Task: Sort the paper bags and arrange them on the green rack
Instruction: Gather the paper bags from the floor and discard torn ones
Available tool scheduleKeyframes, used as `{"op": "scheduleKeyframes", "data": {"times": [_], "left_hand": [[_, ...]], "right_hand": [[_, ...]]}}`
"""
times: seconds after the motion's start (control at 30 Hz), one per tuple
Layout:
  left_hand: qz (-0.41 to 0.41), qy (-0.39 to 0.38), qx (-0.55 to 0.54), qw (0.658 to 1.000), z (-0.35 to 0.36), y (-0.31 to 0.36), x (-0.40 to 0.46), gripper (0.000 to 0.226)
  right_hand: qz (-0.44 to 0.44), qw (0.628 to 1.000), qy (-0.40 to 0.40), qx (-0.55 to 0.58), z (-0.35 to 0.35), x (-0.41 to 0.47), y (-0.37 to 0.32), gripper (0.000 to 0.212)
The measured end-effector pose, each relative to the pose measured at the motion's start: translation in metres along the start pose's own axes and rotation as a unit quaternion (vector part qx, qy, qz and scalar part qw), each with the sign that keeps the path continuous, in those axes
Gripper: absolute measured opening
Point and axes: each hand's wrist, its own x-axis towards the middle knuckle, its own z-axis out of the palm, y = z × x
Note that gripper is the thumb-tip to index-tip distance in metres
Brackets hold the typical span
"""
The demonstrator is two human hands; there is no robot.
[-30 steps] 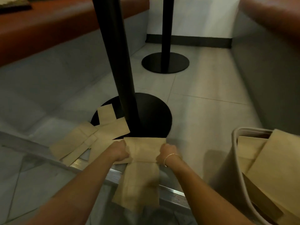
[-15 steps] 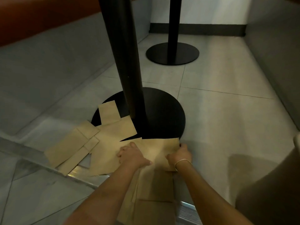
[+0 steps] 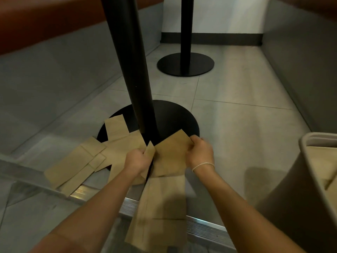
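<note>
Several flat brown paper bags [image 3: 76, 167] lie scattered on the floor at the foot of a black table post [image 3: 131, 70]. My left hand [image 3: 136, 159] and my right hand [image 3: 200, 152] each grip a side of a brown paper bag [image 3: 171, 156], lifted and tilted just above the floor. A longer paper bag [image 3: 162, 212] lies below it between my forearms, across a metal floor strip. No green rack is in view.
The post stands on a round black base [image 3: 173, 115]. A second black post and base [image 3: 186, 64] stand farther back. A beige bin [image 3: 310, 179] with more paper bags is at the right edge. Grey bench fronts line both sides of the tiled floor.
The bag was pressed down on the floor half a second ago; now both hands have lifted it and tilted it up. The view has swung, bringing the bin back in at the right.
</note>
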Motion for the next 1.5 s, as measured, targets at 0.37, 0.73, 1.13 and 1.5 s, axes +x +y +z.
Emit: {"op": "scheduleKeyframes", "data": {"times": [0.37, 0.73, 1.13, 1.5], "left_hand": [[0.16, 0.165, -0.082, 0.97, -0.072, 0.147, -0.065, 0.023], [0.343, 0.123, -0.232, 0.902, -0.154, 0.255, -0.18, 0.013], [0.504, -0.208, -0.114, 0.831, -0.111, 0.296, -0.249, 0.028], [0.515, -0.278, 0.05, 0.809, -0.037, 0.304, -0.251, 0.017]], "right_hand": [[-0.04, 0.99, 0.117, -0.063, -0.144, -0.052, -0.057, 0.033], [0.014, 0.95, 0.245, -0.191, -0.351, -0.104, -0.062, 0.037], [0.101, 0.953, 0.021, -0.284, -0.378, -0.152, 0.004, 0.024], [0.078, 0.946, 0.079, -0.305, -0.372, -0.153, -0.012, 0.035]]}}
